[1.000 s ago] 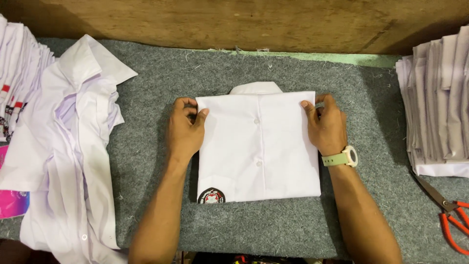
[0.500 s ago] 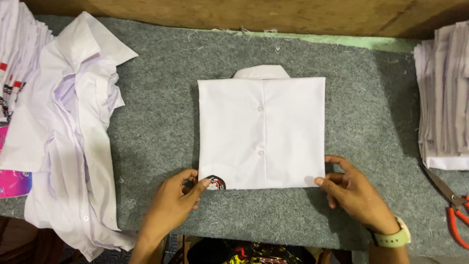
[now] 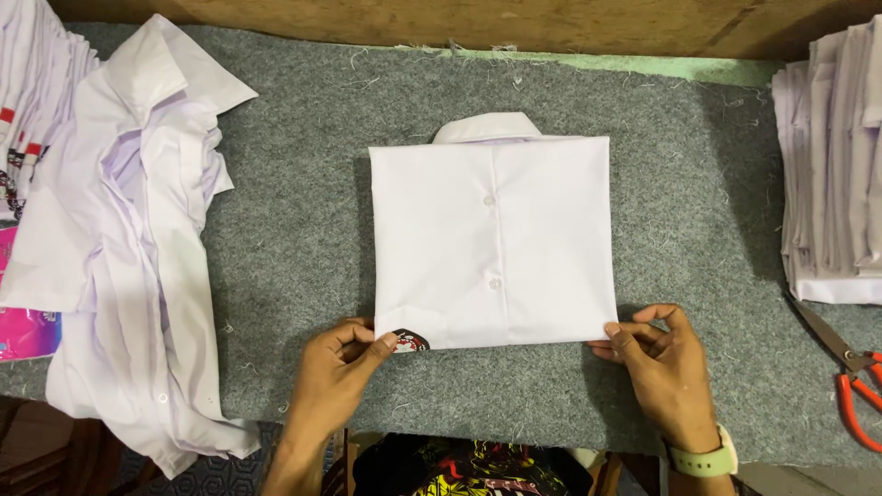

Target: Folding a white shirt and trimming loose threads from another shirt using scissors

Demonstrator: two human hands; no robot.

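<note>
Two hands, left hand [image 3: 335, 367] and right hand [image 3: 663, 367], pinch one folded white shirt [image 3: 491, 243]'s near corners; round red-black badge [image 3: 409, 341] at its left corner.

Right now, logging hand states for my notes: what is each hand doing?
Left hand: pinching the near left corner of the folded white shirt.
Right hand: pinching the shirt's near right corner.

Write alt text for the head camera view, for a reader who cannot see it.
A person's left hand and right hand pinch the near corners of a folded white shirt lying on a grey felt table. Unfolded white shirts lie heaped at left; a stack of folded shirts and orange-handled scissors sit at right.
</note>
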